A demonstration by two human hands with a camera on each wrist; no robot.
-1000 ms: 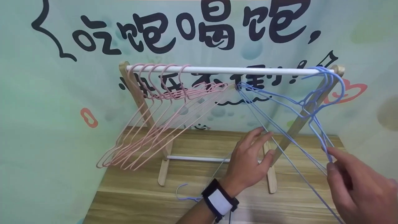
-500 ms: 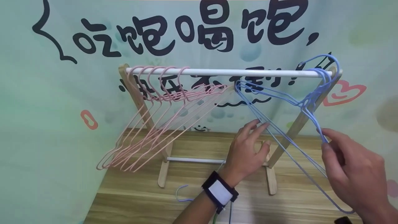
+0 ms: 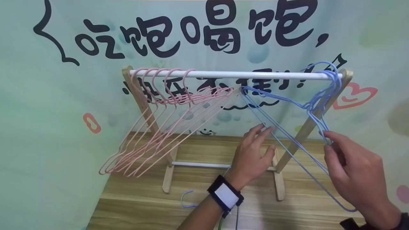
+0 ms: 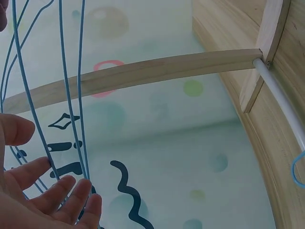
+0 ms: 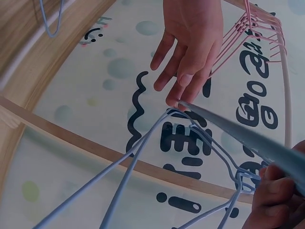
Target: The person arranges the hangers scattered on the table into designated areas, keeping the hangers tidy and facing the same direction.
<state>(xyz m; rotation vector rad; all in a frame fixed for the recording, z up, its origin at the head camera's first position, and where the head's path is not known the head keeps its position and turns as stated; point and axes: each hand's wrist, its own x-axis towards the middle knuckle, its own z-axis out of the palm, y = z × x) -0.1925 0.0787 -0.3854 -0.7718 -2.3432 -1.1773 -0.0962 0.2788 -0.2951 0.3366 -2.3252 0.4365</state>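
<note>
My right hand [image 3: 358, 172] pinches a blue wire hanger near its shoulder with thumb and forefinger. That hanger's hook [image 3: 325, 62] arches just over the right end of the white rod [image 3: 236, 75]. Behind it, other blue hangers [image 3: 339, 83] hang bunched against the right post. My left hand [image 3: 250, 156] is beneath them, fingers loosely spread and fingertips at the thin blue wires. The left wrist view shows these fingers [image 4: 64, 188] against several wires. In the right wrist view, the held hanger's wire [image 5: 238, 133] runs close to the lens, partly blurred.
Several pink hangers [image 3: 190, 101] hang on the left part of the rod. Another blue hanger lies on the wooden table, its hook [image 3: 182, 199] showing beside my left forearm. The wooden rack's right post [image 3: 297, 140] slants down behind the blue wires. A printed cloth backs everything.
My right hand has raised the held hanger from in front of the right post, then shifted left and slightly down, bringing its hook over the rod. The left hand has barely moved.
</note>
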